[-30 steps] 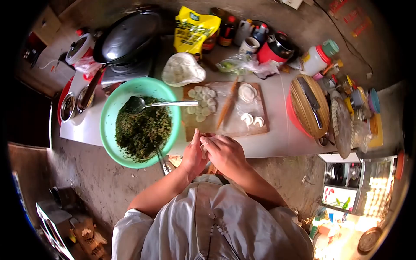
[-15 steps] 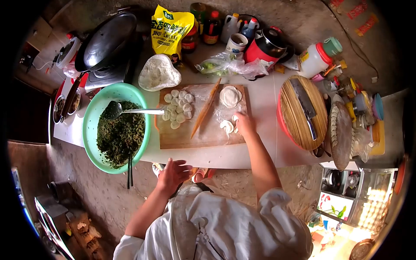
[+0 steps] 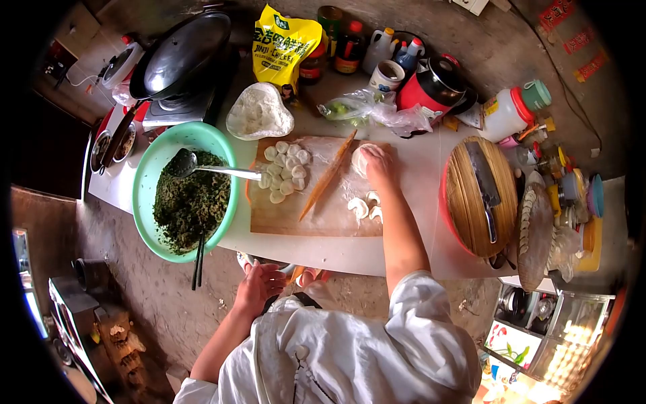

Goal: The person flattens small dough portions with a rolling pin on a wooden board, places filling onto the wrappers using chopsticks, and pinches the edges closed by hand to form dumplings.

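Observation:
My right hand (image 3: 379, 166) reaches over the wooden board (image 3: 316, 225), its fingers closed on the round stack of dough wrappers (image 3: 361, 160). Just below it lie several folded dumplings (image 3: 359, 208). My left hand (image 3: 259, 286) hangs in front of the table edge with its fingers apart, holding nothing. A rolling pin (image 3: 328, 176) rests slantwise on the board, and small flattened dough pieces (image 3: 285, 165) are at its left. The green bowl (image 3: 140, 195) of chopped filling (image 3: 188, 205) has a metal spoon (image 3: 219, 170) across its rim.
Behind the board are a bag of flour (image 3: 261, 114), a yellow packet (image 3: 286, 50), a plastic bag (image 3: 380, 111) and a red pot (image 3: 431, 87). A knife (image 3: 483, 182) lies on a round wooden board (image 3: 461, 195) at the right. A wok (image 3: 185, 60) stands back left.
My hands, together a second ago, have parted. My right hand added a dumpling beside the others, then moved back to the wrapper stack. My left hand stays low, opened.

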Available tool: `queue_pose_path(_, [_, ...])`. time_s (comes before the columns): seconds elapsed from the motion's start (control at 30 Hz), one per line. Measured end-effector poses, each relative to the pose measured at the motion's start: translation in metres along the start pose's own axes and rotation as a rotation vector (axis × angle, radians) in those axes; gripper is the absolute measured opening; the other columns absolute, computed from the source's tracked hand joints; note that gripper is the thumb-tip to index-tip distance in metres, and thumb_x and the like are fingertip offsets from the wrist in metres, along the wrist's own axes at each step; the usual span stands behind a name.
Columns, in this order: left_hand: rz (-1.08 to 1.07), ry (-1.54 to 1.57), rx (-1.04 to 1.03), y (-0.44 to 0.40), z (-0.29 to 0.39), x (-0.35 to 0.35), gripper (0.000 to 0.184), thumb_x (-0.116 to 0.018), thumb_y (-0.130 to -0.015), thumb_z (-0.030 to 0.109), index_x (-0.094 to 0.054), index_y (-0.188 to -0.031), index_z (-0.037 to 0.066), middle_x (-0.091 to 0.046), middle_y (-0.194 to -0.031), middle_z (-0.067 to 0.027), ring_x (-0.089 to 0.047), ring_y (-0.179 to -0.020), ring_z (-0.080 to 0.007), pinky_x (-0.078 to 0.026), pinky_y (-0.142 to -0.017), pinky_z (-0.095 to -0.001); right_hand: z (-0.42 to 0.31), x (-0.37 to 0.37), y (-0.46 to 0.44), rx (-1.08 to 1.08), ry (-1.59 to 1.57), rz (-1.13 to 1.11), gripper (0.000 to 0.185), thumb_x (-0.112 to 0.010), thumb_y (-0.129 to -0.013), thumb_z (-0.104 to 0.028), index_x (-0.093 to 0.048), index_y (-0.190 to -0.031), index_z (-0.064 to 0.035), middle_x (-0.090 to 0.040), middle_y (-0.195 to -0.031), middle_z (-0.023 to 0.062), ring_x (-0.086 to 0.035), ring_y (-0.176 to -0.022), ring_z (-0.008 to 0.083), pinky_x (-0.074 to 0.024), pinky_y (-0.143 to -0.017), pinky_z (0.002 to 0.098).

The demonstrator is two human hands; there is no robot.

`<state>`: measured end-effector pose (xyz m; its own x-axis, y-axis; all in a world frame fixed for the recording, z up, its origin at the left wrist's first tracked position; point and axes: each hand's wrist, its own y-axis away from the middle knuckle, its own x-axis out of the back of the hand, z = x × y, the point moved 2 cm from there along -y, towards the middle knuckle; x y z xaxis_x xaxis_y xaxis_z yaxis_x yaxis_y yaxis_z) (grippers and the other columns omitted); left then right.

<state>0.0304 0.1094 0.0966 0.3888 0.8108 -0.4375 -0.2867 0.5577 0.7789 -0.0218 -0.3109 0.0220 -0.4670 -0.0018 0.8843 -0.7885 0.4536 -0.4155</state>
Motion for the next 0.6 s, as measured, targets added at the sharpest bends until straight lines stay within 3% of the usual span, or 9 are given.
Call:
queue_pose_path(0.07, [0.028, -0.029, -0.012, 0.002, 0.001, 0.003, 0.049, -0.031, -0.095, 0.045, -0.053, -0.106, 0.003, -0.063, -0.094, -0.0129, -0.061, -0.081, -0.0240, -0.051, -0.072, -0.0344, -0.004, 0.002, -0.004, -0.097, 0.010, -0.150, 0.029, -0.051, -0.078, -0.005, -0.063, -0.104, -0.0095, -0.059, -0.108, 0.0076, -0.051, -0.105, 0.0251, -0.0394, -0.093, 0.0380])
queue_pose_path(0.3, [-0.027, -0.022, -0.035, 0.005, 0.010, 0.005, 0.046, -0.031, -0.096, 0.043, -0.053, -0.105, 0.004, -0.062, -0.095, -0.0110, -0.061, -0.084, -0.0223, -0.049, -0.075, -0.0327, -0.007, 0.024, -0.010, -0.216, 0.220, -0.263, 0.009, -0.056, -0.075, -0.010, -0.062, -0.081, -0.0092, -0.060, -0.101, 0.0081, -0.052, -0.100, 0.0273, -0.0415, -0.086, 0.0391])
queue_pose_path(0.37, [-0.031, -0.082, -0.019, 0.005, 0.012, 0.003, 0.043, -0.033, -0.096, 0.040, -0.053, -0.105, 0.003, -0.061, -0.096, -0.0097, -0.061, -0.086, -0.0223, -0.049, -0.077, -0.0325, -0.014, 0.036, -0.013, -0.227, 0.186, -0.263, 0.010, -0.053, -0.079, -0.014, -0.060, -0.079, -0.0067, -0.061, -0.099, 0.0133, -0.053, -0.099, 0.0292, -0.0436, -0.084, 0.0407])
queue_pose_path(0.43, [-0.077, -0.051, -0.033, 0.004, 0.016, -0.003, 0.042, -0.035, -0.096, 0.040, -0.053, -0.106, 0.004, -0.060, -0.098, -0.0099, -0.060, -0.090, -0.0227, -0.048, -0.079, -0.0330, -0.042, 0.059, -0.016, -0.259, 0.043, -0.309, 0.007, -0.053, -0.079, -0.012, -0.058, -0.081, -0.0075, -0.062, -0.074, 0.0173, -0.060, -0.072, 0.0373, -0.0468, -0.064, 0.0466])
queue_pose_path(0.47, [-0.124, -0.041, -0.037, 0.004, 0.018, -0.003, 0.041, -0.036, -0.095, 0.039, -0.053, -0.106, 0.004, -0.060, -0.099, -0.0101, -0.060, -0.093, -0.0232, -0.048, -0.081, -0.0334, -0.073, 0.082, -0.020, -0.204, -0.097, -0.301, 0.008, -0.052, -0.081, -0.013, -0.056, -0.081, -0.0062, -0.061, -0.072, 0.0178, -0.060, -0.069, 0.0358, -0.0454, -0.059, 0.0472])
queue_pose_path(0.5, [-0.186, 0.009, -0.045, -0.003, 0.017, 0.000, 0.043, -0.037, -0.095, 0.040, -0.053, -0.110, 0.004, -0.059, -0.105, -0.0113, -0.057, -0.100, -0.0241, -0.046, -0.087, -0.0354, -0.100, 0.096, -0.019, -0.134, -0.231, -0.319, 0.009, -0.055, -0.082, -0.014, -0.056, -0.083, -0.0052, -0.062, -0.072, 0.0171, -0.061, -0.067, 0.0315, -0.0461, -0.058, 0.0420])
queue_pose_path(0.57, [-0.289, 0.121, -0.053, 0.002, 0.034, -0.013, 0.055, -0.035, -0.093, 0.048, -0.049, -0.120, 0.002, -0.054, -0.118, -0.0124, -0.051, -0.110, -0.0237, -0.040, -0.093, -0.0363, -0.161, 0.129, -0.019, -0.193, -0.739, -0.500, 0.015, -0.062, -0.082, -0.013, -0.060, -0.093, -0.0028, -0.063, -0.068, 0.0080, -0.058, -0.059, 0.0141, -0.0452, -0.055, 0.0291])
queue_pose_path(0.6, [-0.348, 0.202, -0.022, 0.004, 0.044, -0.019, 0.062, -0.034, -0.092, 0.052, -0.046, -0.124, 0.001, -0.051, -0.123, -0.0130, -0.048, -0.114, -0.0238, -0.038, -0.095, -0.0357, -0.186, 0.140, -0.016, -0.209, -0.899, -0.633, 0.014, -0.062, -0.083, -0.012, -0.061, -0.093, -0.0023, -0.063, -0.069, 0.0061, -0.058, -0.061, 0.0124, -0.0454, -0.056, 0.0288])
